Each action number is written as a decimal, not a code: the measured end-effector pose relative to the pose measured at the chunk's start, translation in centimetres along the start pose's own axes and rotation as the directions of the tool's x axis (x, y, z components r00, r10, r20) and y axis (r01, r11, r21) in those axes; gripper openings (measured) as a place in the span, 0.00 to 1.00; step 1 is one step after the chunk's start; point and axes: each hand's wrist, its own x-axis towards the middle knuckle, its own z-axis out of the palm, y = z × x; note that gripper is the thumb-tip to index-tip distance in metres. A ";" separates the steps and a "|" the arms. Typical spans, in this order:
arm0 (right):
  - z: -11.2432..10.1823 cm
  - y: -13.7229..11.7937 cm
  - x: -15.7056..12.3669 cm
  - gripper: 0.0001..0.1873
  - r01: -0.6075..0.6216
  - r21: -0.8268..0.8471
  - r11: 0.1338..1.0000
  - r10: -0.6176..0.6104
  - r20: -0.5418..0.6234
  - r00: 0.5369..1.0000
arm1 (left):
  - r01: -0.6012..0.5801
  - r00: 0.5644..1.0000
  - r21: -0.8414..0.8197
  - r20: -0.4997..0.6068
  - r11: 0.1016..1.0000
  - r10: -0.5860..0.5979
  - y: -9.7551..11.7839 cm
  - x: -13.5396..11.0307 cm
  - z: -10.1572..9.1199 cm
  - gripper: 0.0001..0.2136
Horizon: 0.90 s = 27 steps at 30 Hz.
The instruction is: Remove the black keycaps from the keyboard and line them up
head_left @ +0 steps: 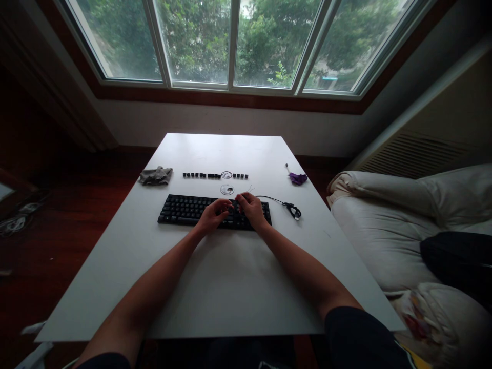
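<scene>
A black keyboard [180,210] lies across the middle of the white table [226,287]. Both of my hands rest over its right half. My left hand [212,215] has its fingers curled and pinched toward a small dark piece at the keys. My right hand [251,209] is also curled, with its fingertips meeting the left hand's. What they pinch is too small to name. Behind the keyboard, a row of loose black keycaps [215,176] lies in a line. A wire ring tool [226,175] sits in that row, and a small round disc [227,190] lies just in front of it.
A crumpled grey cloth [156,176] lies at the back left of the table. The keyboard's black cable [290,207] coils at the right. A purple item [297,178] lies further back right. A white sofa [388,225] stands right of the table. Windows fill the far wall.
</scene>
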 end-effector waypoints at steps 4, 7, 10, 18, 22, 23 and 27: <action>0.1 0.4 0.1 0.24 -0.041 -0.042 0.998 0.042 0.003 0.999 | -0.045 0.998 0.222 0.046 0.974 0.036 0.2 -0.2 0.1 0.14; 0.0 0.8 0.3 0.24 -0.051 -0.108 0.993 0.052 0.003 0.999 | -0.135 0.989 0.341 0.097 0.930 0.108 0.2 -0.4 0.4 0.15; -0.2 1.1 0.6 0.23 -0.049 -0.160 0.986 0.051 0.008 0.999 | -0.187 0.981 0.438 0.124 0.879 0.146 0.0 -0.5 0.7 0.15; -0.3 1.4 0.9 0.20 -0.085 -0.110 0.990 0.090 0.041 0.995 | -0.291 0.957 0.575 0.157 0.765 0.245 -0.7 -0.6 0.9 0.13; -0.5 1.5 1.1 0.19 -0.188 0.003 0.982 0.187 0.107 0.977 | -0.302 0.953 0.574 0.149 0.761 0.265 -0.5 -0.6 0.9 0.12; -0.6 1.5 1.2 0.19 -0.216 0.018 0.976 0.212 0.124 0.969 | -0.296 0.954 0.560 0.138 0.773 0.266 -0.4 -0.6 0.9 0.11; -1.2 1.4 1.6 0.20 -0.234 -0.017 0.972 0.234 0.144 0.962 | -0.257 0.963 0.494 0.063 0.830 0.261 0.0 -0.6 0.9 0.09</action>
